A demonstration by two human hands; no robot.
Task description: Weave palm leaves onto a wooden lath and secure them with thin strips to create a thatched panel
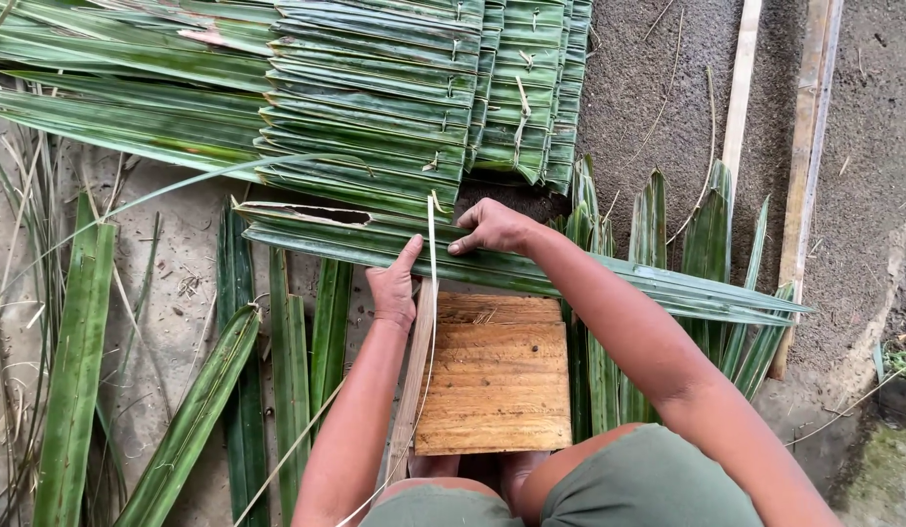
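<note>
Left hand: palm down at centre of view, thumb splayed toward 1 o'clock, fingers closed flat and pressing on long folded palm leaf; nothing gripped round.

Right hand: at 1 o'clock from left hand, fingers curled, tips pinching down on upper edge of same leaf beside thin pale strip.

Long folded palm leaf: lying crosswise under both hands, running from 9 o'clock to 3 o'clock, tip well out to the right; touching fingertips of both hands.

Thin pale strip: passing between the two hands, from 12 o'clock down to 6 o'clock.

Stitched leaf panel: at 12 o'clock, just beyond the fingers.

Wooden board: at 6 o'clock, below the hands.

Loose green leaves: on ground at 8 o'clock.

Wooden slats: at 2 o'clock, well apart.
</note>
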